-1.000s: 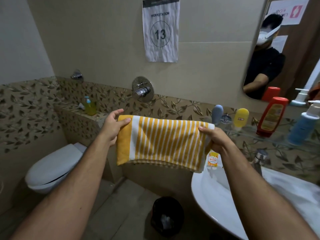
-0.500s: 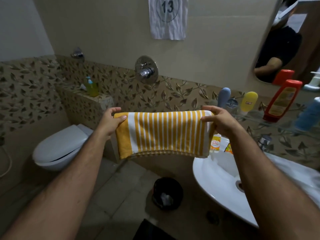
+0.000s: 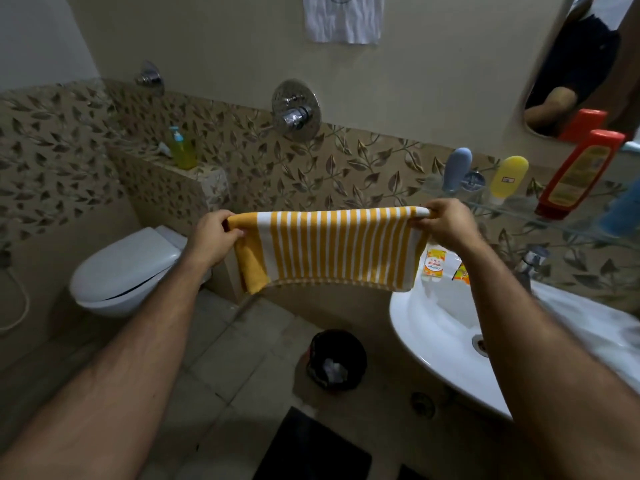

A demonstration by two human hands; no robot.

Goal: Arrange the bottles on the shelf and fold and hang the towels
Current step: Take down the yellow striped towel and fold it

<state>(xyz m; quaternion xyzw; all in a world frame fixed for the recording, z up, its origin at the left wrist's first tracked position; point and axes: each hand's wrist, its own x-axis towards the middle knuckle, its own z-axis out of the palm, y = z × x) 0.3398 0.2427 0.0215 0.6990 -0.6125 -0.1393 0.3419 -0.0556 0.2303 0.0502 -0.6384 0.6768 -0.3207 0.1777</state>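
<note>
Left hand (image 3: 216, 237) pinches the upper left corner of the folded yellow-and-white striped towel (image 3: 329, 249), thumb on the front; right hand (image 3: 446, 225) grips the upper right corner, fingers curled over the top edge. Towel is stretched taut between them at frame centre, hanging flat, solid yellow band at its left end, lower edge sagging a bit.

Just right of the towel, upper right of frame: glass shelf (image 3: 554, 221) w/ bottles standing cap-down – grey-blue bottle (image 3: 457, 168), yellow bottle (image 3: 509, 180), red bottle (image 3: 578, 173), and a blue one cut off at the right edge (image 3: 623, 209). Below the right hand, white sink (image 3: 433, 327) w/ small orange sachets (image 3: 434, 265) on its back rim.

Centre left: white toilet (image 3: 128, 268), lid down. On the tiled ledge above it, a yellow-green pump bottle (image 3: 181, 150). Chrome wall valve (image 3: 296, 109) top centre, paper sign (image 3: 344, 17) above it. Black bin (image 3: 337, 358) on the floor, bottom centre. Mirror (image 3: 581, 64) top right.
</note>
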